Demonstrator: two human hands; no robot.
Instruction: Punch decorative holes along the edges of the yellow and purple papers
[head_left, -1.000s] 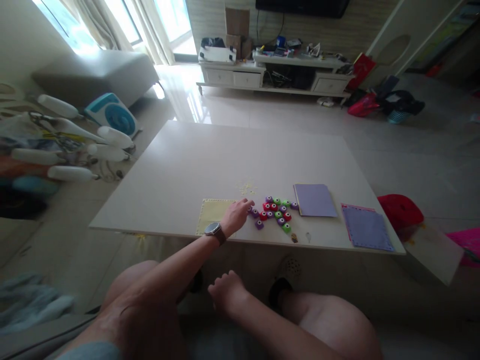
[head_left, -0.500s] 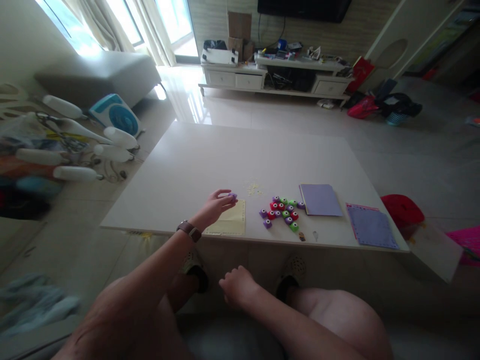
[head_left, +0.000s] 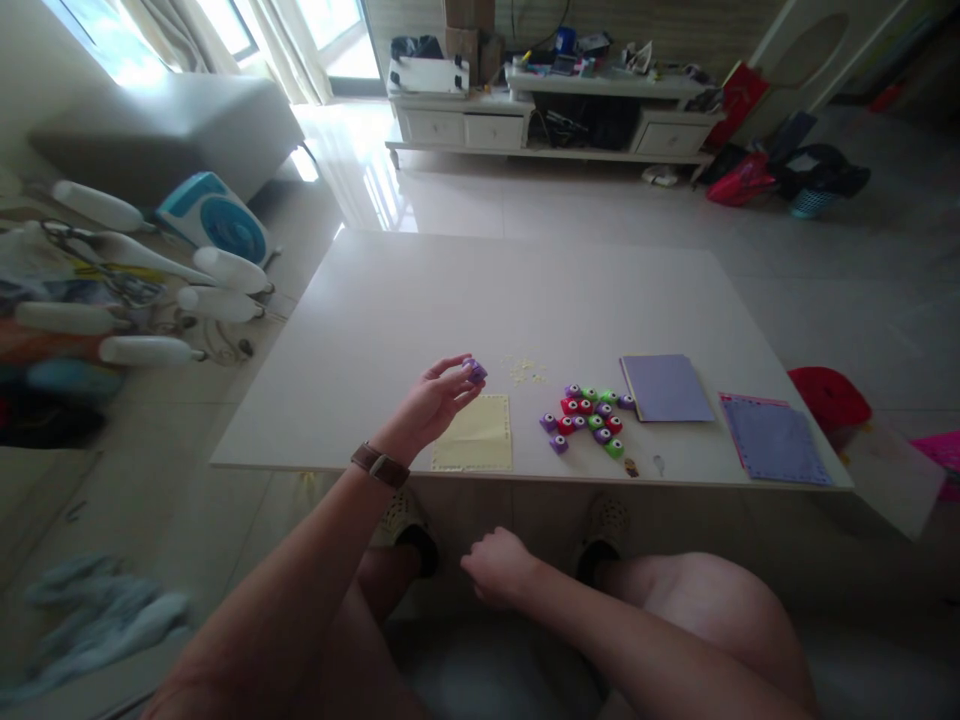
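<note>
My left hand (head_left: 431, 404) is raised over the white table (head_left: 450, 300), pinching a small purple punch (head_left: 474, 370) between thumb and fingertips. A brown watch sits on that wrist. Just below the hand lies a pale yellow sheet (head_left: 475, 434) at the table's near edge. To its right is a cluster of several small red, green and purple punches (head_left: 589, 415). Tiny yellow paper bits (head_left: 527, 370) lie beyond the sheet. My right hand (head_left: 498, 565) rests curled and holding nothing between my knees, below the table edge.
Two purple sheets lie right of the punches, one (head_left: 666, 387) close to them and one (head_left: 776, 441) at the corner over a pink sheet. A red stool (head_left: 829, 395) stands at the right. White-legged clutter and a blue fan (head_left: 214, 218) sit left; a TV cabinet (head_left: 540, 120) stands behind.
My left hand took one purple punch from the cluster, carried it left over the yellow sheet and raised it. The view tilted downward. My right hand stayed low.
</note>
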